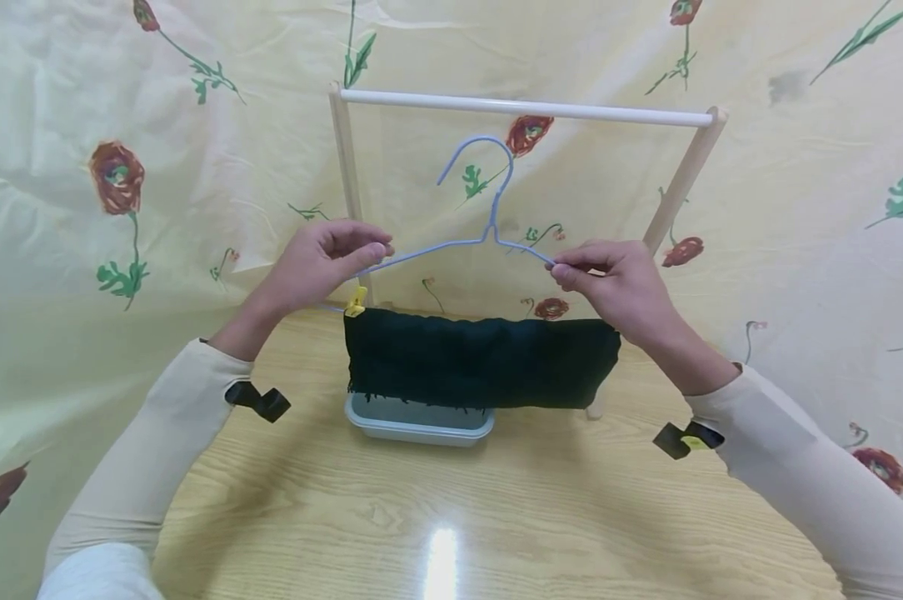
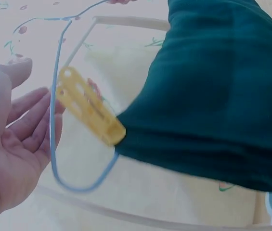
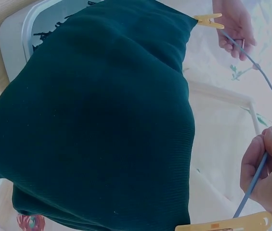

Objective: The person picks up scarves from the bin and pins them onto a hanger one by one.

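My right hand (image 1: 626, 285) pinches the right shoulder of a blue wire clothes hanger (image 1: 492, 208) between thumb and fingers. Its hook points up, below the rack's rail. My left hand (image 1: 312, 262) is at the opposite shoulder; in the left wrist view its fingers are spread beside the wire, thumb apart. A dark green cloth (image 1: 481, 358) with a fringed lower edge hangs along the hanger's bottom bar. One yellow clothespin (image 2: 91, 107) clips the cloth's left corner. Another clothespin (image 3: 225, 224) is at the cloth's right end, below my right hand.
Behind the hanger stands a rack with a white rail (image 1: 526, 107) and wooden posts (image 1: 684, 183). A pale blue basin (image 1: 421, 432) sits on the wood-grain table (image 1: 331, 517), partly hidden under the cloth. Flower-printed fabric (image 1: 219, 167) covers the background.
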`<state>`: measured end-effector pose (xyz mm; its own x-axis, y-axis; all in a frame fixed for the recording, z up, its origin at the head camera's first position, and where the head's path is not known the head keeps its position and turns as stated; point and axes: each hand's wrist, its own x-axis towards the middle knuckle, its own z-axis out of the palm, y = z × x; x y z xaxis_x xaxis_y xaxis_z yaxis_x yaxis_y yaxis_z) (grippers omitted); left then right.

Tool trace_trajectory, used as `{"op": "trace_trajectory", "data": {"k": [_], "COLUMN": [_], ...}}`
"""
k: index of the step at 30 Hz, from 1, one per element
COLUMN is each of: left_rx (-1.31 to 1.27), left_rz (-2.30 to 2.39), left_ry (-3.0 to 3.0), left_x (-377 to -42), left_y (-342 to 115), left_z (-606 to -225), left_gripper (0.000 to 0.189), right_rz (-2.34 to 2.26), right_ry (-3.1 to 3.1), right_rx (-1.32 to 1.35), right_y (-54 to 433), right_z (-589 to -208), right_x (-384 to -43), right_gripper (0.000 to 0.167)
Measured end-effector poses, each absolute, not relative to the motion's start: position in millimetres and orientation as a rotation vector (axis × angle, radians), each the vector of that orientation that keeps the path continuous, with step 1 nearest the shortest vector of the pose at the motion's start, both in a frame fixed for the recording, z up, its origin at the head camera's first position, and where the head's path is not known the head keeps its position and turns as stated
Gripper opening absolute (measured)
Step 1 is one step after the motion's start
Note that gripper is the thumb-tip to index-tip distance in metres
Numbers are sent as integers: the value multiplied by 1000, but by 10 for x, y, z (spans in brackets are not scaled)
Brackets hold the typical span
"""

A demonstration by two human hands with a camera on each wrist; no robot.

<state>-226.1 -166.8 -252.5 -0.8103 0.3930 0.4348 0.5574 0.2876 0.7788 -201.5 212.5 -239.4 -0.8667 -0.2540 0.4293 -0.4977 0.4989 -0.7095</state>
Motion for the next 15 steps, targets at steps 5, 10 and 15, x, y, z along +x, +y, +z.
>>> {"op": "trace_trajectory", "data": {"k": [5,10,15], "left_rx": [-783,-633,-510], "left_rz": [-1606,-1620,-1658], "left_ry": [-2337,-2301,-2226], "left_x": [-2293,-2356,-2429], "left_y": [-1742,-1779,-1786], "left_z": [-2564,-2655,-2776], "left_gripper": [31,35,37], "right_rz": [1264,1277,1278], "right_ry": [-2443,-2422,-2391], "right_rx": [636,610,607], "right_y": [2220,2300,2383], "right_z": [-2371,-2336,-2291], "right_x": [-1996,-1968,-1936], "right_gripper": [16,15,14]}}
